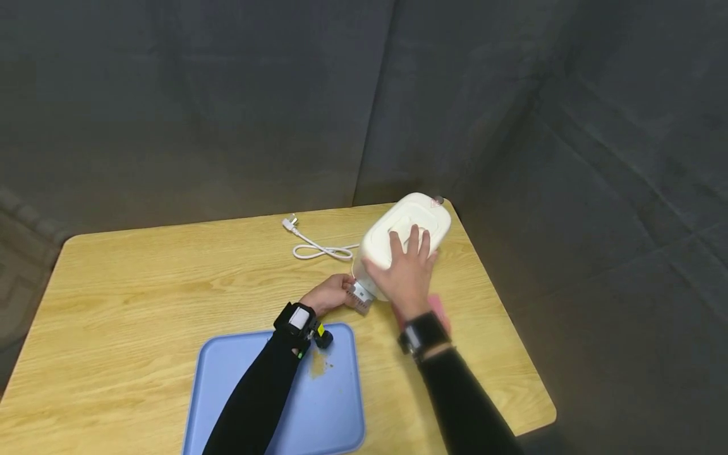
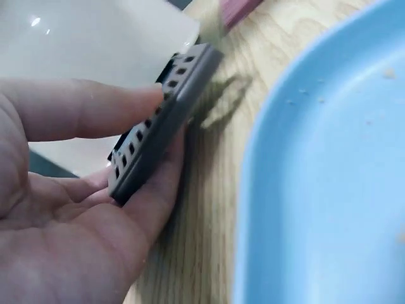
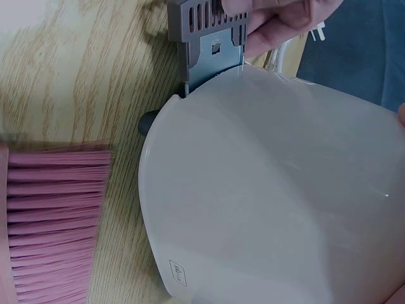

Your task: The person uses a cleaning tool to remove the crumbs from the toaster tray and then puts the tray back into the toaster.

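Observation:
A cream-white toaster (image 1: pixel 381 243) leans tilted near the table's far right corner, its base facing up. My right hand (image 1: pixel 405 278) rests on that base with straight, spread fingers, the thumb by the near edge. With thumb and fingers, my left hand (image 1: pixel 332 293) pinches the slotted grey end of a crumb tray (image 2: pixel 155 123). In the right wrist view, the crumb tray's metal plate (image 3: pixel 215 57) meets the toaster's lower edge, the rest of it hidden. A small dark knob (image 3: pixel 147 121) shows beside that edge.
A blue serving tray (image 1: pixel 227 341) with brown crumbs (image 1: pixel 318 364) lies at the front, under my left forearm. A brush with pink bristles (image 3: pixel 57 221) lies below my right wrist. The white power cord (image 1: pixel 322 250) with its plug is behind, left of the toaster.

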The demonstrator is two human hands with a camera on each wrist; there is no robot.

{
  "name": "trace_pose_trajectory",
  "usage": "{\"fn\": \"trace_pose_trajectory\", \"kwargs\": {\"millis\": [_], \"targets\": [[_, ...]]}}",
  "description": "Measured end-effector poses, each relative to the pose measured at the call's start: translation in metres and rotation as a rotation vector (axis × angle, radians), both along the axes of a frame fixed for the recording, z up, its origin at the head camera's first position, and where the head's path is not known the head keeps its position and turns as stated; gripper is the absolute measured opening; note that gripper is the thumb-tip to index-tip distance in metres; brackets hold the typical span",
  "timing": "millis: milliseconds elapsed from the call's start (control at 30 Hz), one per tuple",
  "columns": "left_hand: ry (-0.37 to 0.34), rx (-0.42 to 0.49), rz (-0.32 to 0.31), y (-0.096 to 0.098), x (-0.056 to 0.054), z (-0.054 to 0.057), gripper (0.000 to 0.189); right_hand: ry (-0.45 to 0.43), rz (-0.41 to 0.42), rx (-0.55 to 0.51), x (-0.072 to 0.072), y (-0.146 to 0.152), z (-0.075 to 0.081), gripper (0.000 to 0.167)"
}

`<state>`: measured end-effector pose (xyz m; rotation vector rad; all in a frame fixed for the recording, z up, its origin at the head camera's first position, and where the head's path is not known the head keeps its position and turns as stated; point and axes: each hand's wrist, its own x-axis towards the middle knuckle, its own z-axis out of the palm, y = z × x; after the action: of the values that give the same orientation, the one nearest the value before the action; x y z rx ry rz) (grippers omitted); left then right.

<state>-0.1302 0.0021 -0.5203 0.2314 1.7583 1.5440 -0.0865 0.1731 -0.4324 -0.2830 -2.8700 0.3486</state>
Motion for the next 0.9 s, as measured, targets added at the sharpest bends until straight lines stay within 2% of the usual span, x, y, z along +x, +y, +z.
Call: {"fn": "trace_pose_trajectory", "kwargs": {"millis": [100, 300, 433, 533, 633, 900], "targets": [[0.100, -0.047, -0.010, 0.000, 0.006, 0.001, 0.059, -0.004, 0.002, -0.007, 0.000, -0.001, 0.000, 0.088], [0.391, -0.227, -0.092, 0.004, 0.015, 0.007, 0.054, -0.012, 0.000, -0.003, 0.001, -0.001, 0.001, 0.088], [0.529, -0.349, -0.112, 0.005, 0.018, 0.012, 0.057, -0.010, 0.003, 0.008, 0.000, -0.002, 0.001, 0.087], [0.604, -0.401, -0.098, 0.005, 0.018, 0.015, 0.056, -0.004, 0.002, 0.009, 0.000, -0.001, 0.001, 0.087], [0.662, -0.414, -0.070, 0.006, 0.017, 0.014, 0.049, 0.002, 0.002, -0.001, 0.000, -0.001, 0.001, 0.087], [0.740, -0.428, -0.008, 0.008, 0.016, 0.005, 0.044, 0.019, 0.008, -0.018, 0.002, -0.002, 0.000, 0.087]]}}
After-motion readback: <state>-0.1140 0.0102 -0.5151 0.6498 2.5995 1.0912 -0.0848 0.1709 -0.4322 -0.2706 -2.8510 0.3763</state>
